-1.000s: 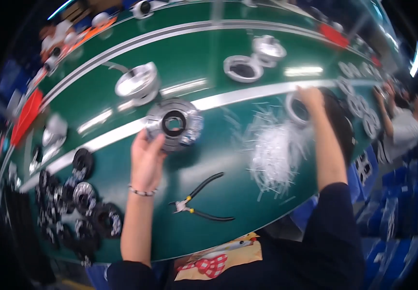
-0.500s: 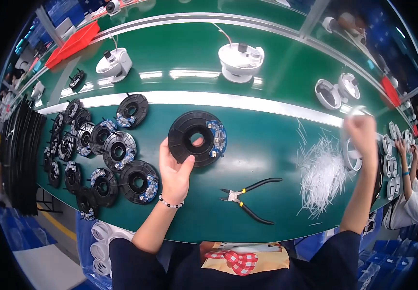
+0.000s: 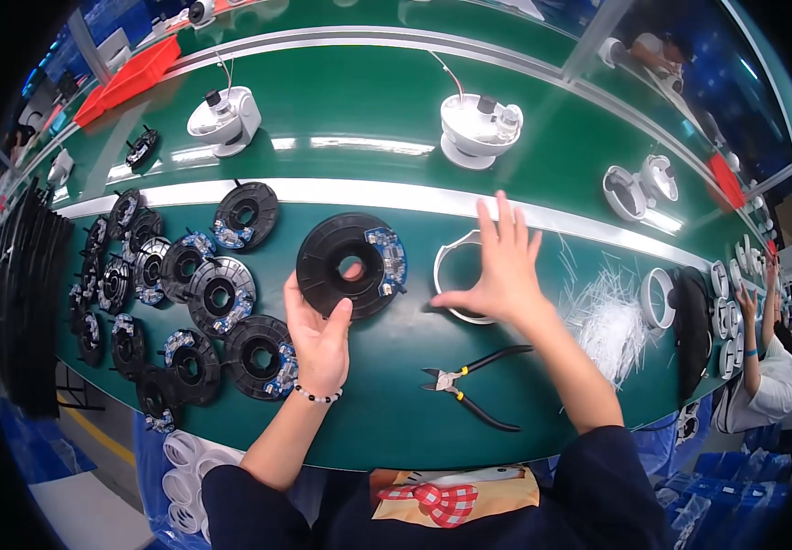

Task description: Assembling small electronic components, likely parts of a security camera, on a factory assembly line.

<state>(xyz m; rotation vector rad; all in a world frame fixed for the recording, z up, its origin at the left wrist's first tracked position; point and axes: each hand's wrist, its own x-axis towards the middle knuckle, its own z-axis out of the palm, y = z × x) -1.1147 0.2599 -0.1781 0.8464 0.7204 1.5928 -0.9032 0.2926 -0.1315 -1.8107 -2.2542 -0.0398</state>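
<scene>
My left hand [image 3: 318, 344] is closed on the rim of a black round disc [image 3: 324, 270], which is held up above the green table. The disc has a hole in its middle and a curved blue circuit board [image 3: 390, 259] along its right side. To its right, my right hand [image 3: 508, 280] has its fingers spread, over the right part of a white ring [image 3: 440, 275]. Part of the ring is hidden behind that hand. Below the right hand, a pair of cutting pliers [image 3: 451, 379] with black and yellow handles lies with its jaws apart.
Several black discs with boards [image 3: 222, 298] cover the table's left. A heap of thin clear strips [image 3: 611, 335] and another white ring [image 3: 658, 298] are at right. White housings [image 3: 478, 128] stand on the far green belt. Another person [image 3: 771, 376] works at far right.
My right hand has come from the far right to the middle and its fingers have opened. A white ring now shows beside it. My left hand still holds the disc, slightly further left.
</scene>
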